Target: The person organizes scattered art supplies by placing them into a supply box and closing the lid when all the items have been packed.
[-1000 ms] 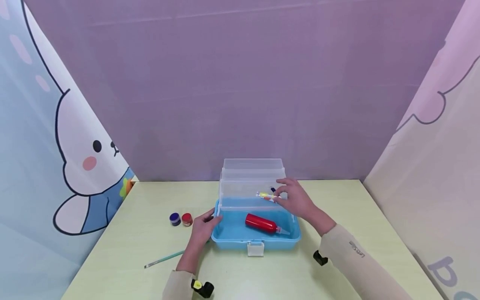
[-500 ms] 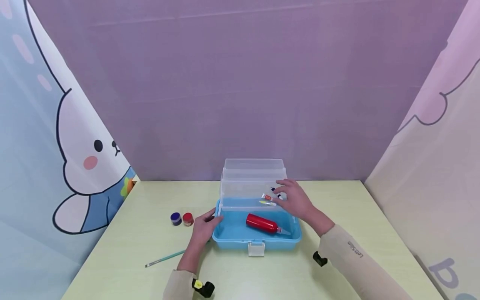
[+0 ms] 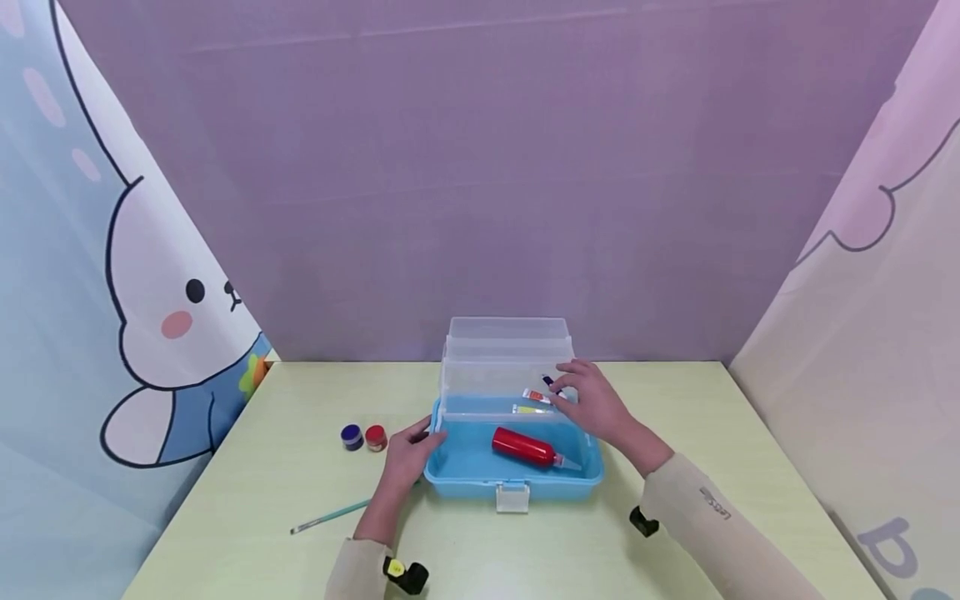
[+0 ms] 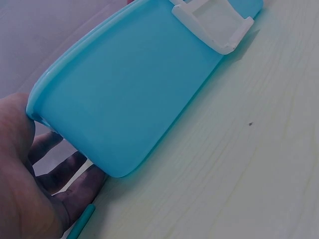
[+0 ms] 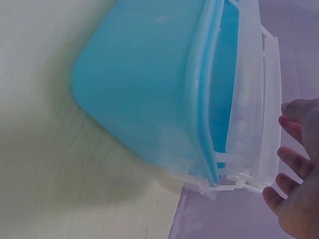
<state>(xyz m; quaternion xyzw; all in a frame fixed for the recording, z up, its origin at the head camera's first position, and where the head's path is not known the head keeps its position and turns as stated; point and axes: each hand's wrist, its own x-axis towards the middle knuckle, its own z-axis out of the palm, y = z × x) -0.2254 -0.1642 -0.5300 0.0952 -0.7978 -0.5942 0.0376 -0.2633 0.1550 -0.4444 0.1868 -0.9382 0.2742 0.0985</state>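
Note:
A light blue plastic box (image 3: 468, 490) stands with its clear upper trays (image 3: 480, 377) raised at the back. My left hand (image 3: 407, 458) grips its left end, thumb at the rim and fingers along the outer wall (image 4: 124, 94). Over the lower clear tray, my right hand (image 3: 596, 400) hovers with loosely spread fingers. Just left of its fingertips lie an orange-labelled paint tube (image 3: 535, 395) and a yellow-labelled paint tube (image 3: 530, 409). A small dark-blue-ended tube (image 3: 550, 382) is partly behind the fingers. Inside the box lies a red squeeze bottle (image 3: 522, 447) with a clear nozzle.
Left of the box stand a small blue-lidded pot (image 3: 351, 437) and a red-lidded pot (image 3: 376, 437). A teal-handled paintbrush (image 3: 330, 517) lies partly under the left forearm. A white latch (image 3: 512, 498) hangs on the box front, and a purple cloth (image 3: 495, 183) rises behind the table.
The orange and yellow tubes, pinched together earlier in my right hand, now lie apart in the tray. The right fingers have let go and shifted slightly right. My left hand stays put.

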